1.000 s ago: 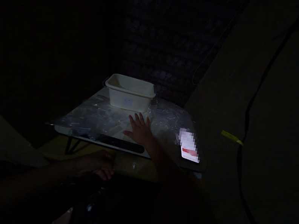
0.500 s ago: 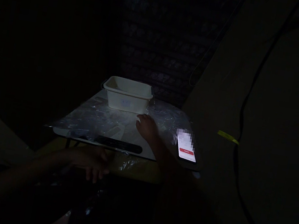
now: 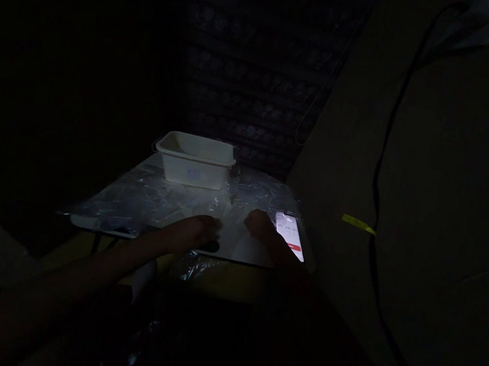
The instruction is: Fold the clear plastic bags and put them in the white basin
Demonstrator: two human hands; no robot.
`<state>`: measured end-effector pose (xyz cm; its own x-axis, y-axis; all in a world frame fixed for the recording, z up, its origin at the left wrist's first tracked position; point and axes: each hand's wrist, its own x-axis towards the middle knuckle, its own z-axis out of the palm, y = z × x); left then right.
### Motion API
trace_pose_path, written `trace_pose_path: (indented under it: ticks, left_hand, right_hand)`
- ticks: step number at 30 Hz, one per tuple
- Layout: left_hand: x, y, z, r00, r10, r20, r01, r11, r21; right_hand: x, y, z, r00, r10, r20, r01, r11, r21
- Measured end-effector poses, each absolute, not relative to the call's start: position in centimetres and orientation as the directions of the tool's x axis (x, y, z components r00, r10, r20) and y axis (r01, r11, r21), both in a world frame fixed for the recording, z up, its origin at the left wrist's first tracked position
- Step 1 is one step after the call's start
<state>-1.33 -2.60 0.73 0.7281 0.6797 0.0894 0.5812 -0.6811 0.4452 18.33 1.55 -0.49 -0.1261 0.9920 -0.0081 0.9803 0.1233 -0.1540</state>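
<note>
The scene is very dark. Over the front edge of a white tabletop [image 3: 99, 222], my left hand [image 3: 199, 231] is closed with its fingers curled inward. To its right, my right hand [image 3: 260, 224] is also closed, near the lit phone [image 3: 290, 236]. Whatever either hand may hold is too dim to make out. Crumpled clear plastic [image 3: 132, 205] is spread over the table around them. Behind the hands a white plastic tub [image 3: 194, 171] stands upright, apart from both.
A dark cable [image 3: 381, 175] with a yellow tag [image 3: 359, 223] runs down the wall on the right. More clear plastic [image 3: 193, 265] hangs at the table's front edge. A dark slot [image 3: 214, 246] in the tabletop is partly covered by my left arm.
My left hand has risen from below the table edge to over the tabletop, and its fingers have closed. My right hand has drawn back from the tub toward the front and closed.
</note>
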Motion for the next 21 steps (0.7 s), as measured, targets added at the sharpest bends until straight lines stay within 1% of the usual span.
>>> trace_pose_path:
  ticks: [2,5,8,12,16,21]
  left_hand:
    - [-0.1,-2.5,-0.2,0.789,0.610,0.070,0.554,-0.756,0.348]
    - [1.3,-2.2,-1.9,0.793,0.607,0.058,0.585,-0.784,0.209]
    - [1.9,-1.9,-3.0,0.782,0.622,0.037,0.615,-0.780,0.115]
    - [2.1,-1.8,-3.1,0.772,0.635,0.019,0.633,-0.772,0.060]
    - [2.2,-2.1,-2.5,0.766,0.643,0.011,0.642,-0.766,0.045]
    - [2.4,-2.4,-2.1,0.756,0.653,0.051,0.652,-0.757,0.025]
  right_hand:
    - [18.9,1.4,-0.6,-0.163,0.987,0.004,0.980,0.162,-0.118]
    - [19.5,1.4,-0.8,-0.148,0.988,0.033,0.983,0.151,-0.104]
    - [19.7,1.7,-1.1,-0.111,0.992,0.052,0.988,0.115,-0.099]
    - [19.5,2.1,-1.5,-0.060,0.998,0.037,0.993,0.063,-0.103]
    - [19.3,2.3,-1.2,-0.026,0.999,0.038,0.993,0.030,-0.111]
    - [19.0,2.0,-0.5,0.021,0.997,0.074,0.981,-0.006,-0.193]
